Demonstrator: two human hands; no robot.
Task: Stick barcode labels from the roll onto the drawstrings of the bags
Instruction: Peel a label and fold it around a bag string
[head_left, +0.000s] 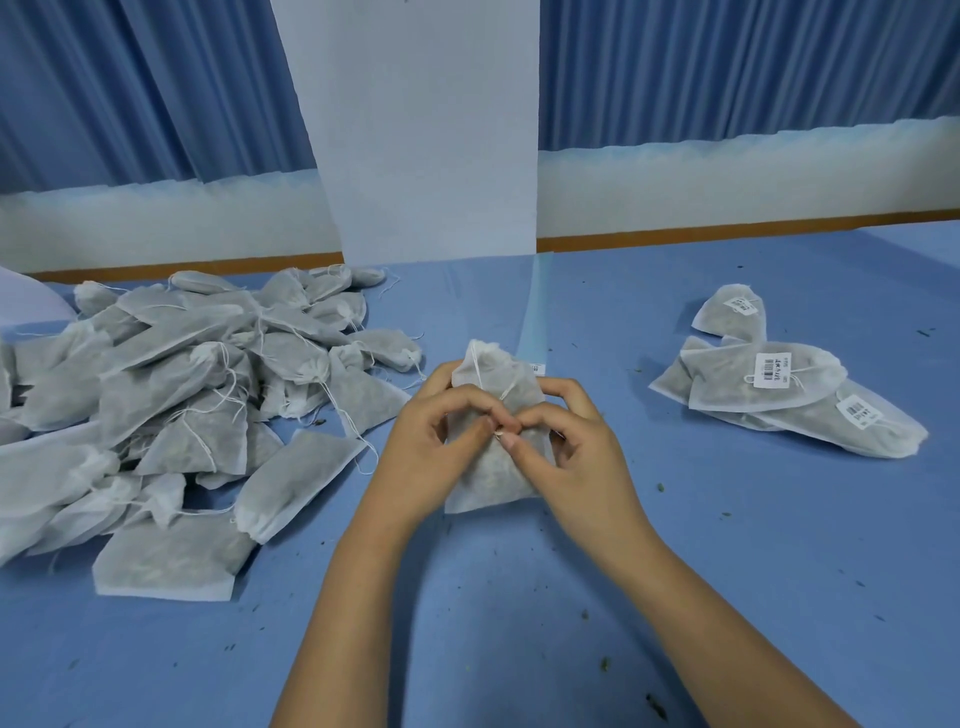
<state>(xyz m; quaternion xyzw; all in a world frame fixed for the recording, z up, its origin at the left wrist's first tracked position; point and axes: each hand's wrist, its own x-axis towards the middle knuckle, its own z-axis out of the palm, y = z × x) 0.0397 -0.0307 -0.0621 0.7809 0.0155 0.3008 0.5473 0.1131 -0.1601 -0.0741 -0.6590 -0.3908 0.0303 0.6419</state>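
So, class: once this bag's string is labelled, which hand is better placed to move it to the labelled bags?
Probably the right hand: the labelled bags lie on its side of the bag, so the left hand would have to cross over.

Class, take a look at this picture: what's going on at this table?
A person is labelling drawstring bags. The left hand and right hand hold one bag over the blue table, fingertips pinching its drawstring, where something small and white shows, likely a label. A large pile of unlabelled bags lies to the person's left; a few labelled bags lie to the right.
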